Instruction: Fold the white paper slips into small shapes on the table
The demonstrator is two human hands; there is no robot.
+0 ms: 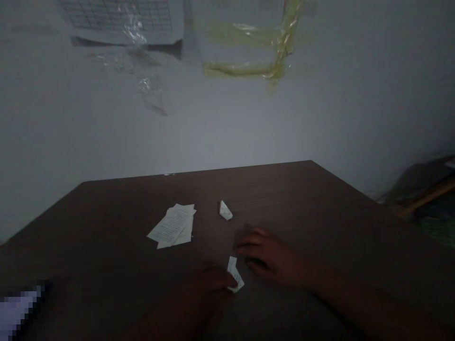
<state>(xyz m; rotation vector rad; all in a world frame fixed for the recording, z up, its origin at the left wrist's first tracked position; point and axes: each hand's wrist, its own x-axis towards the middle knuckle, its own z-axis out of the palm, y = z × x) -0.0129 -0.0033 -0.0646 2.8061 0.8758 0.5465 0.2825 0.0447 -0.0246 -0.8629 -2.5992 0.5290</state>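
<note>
My left hand (212, 282) is at the near middle of the table, dark in the dim light. Its fingers are closed at the lower part of a small folded piece of paper (232, 268), a fingertip lying on top. The paper bends at an angle and carries faint print. Just right of it, my right hand (265, 253) rests low over the table with nothing visible in it. Its fingers are bent and apart, pointing left. Beyond the hands lies another small folded paper (225, 210). To the left is a loose pile of printed paper pieces (172, 226), overlapping at angles.
The brown wooden table (284, 199) meets a pale wall (241, 123). Taped sheets (121, 19) and yellowed tape (241, 71) are on the wall. A pixelated pale object (16, 308) is at the lower left. Dark items with a wooden bar (426, 194) stand beyond the right edge.
</note>
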